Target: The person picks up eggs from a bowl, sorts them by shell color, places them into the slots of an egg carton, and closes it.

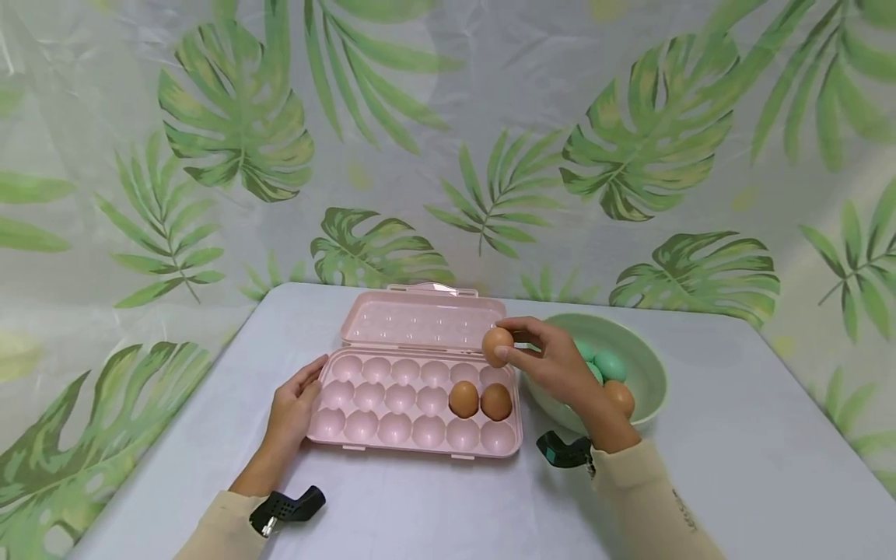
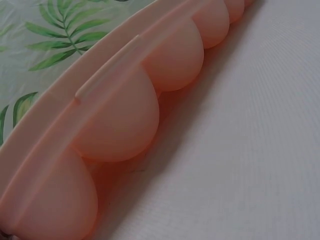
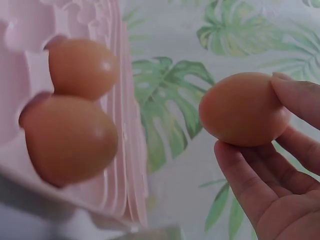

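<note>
A pink egg carton (image 1: 395, 449) lies on the table with its lid folded back. Two brown eggs, a left one (image 1: 463, 399) and a right one (image 1: 496, 402), sit side by side in its middle row. My left hand (image 1: 290, 408) holds the carton's left edge; the left wrist view shows the carton's rounded cups (image 2: 120, 120) but not the hand. Between thumb and fingertips, my right hand (image 1: 553, 362) pinches another brown egg (image 3: 245, 109). That egg is raised over the carton's back right corner, apart from the two seated ones.
A light green bowl (image 1: 651, 373) stands right of the carton, partly behind my right forearm. In it are green eggs (image 1: 610, 365) and a brown egg (image 1: 619, 397). A leaf-print sheet (image 1: 392, 179) hangs behind the white table (image 1: 420, 505).
</note>
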### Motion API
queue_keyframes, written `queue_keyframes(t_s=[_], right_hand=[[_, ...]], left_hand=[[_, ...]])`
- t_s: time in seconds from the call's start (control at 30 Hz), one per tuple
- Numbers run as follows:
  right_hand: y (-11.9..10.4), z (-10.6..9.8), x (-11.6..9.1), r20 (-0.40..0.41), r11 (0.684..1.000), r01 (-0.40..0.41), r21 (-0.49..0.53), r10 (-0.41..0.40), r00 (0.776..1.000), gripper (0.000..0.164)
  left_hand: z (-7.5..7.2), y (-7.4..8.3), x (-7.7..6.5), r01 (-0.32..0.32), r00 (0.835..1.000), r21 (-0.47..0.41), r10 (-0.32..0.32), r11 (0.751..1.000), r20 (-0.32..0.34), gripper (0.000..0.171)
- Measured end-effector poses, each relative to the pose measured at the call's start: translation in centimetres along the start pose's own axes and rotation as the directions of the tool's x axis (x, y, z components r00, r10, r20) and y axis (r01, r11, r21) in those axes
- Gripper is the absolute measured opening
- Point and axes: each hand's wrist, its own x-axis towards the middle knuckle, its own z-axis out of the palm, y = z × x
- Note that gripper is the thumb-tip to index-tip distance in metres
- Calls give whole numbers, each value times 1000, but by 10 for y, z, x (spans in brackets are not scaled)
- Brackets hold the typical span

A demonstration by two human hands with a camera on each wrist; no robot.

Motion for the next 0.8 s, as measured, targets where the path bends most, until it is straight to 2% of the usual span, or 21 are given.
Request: queue_keyframes(t_s=[0.23, 0.47, 0.8], right_hand=[[-2, 13, 3, 22, 999, -37, 14, 37, 999, 43], [-8, 29, 8, 49, 998, -33, 61, 30, 998, 44], [-5, 46, 19, 80, 997, -36, 64, 31, 996, 45]], left_hand=[[2, -1, -1, -6, 1000, 6, 6, 1000, 2, 41], [1, -5, 0, 14, 1000, 35, -14, 999, -7, 42], [2, -4, 1, -16, 1000, 5, 16, 1000, -15, 41]])
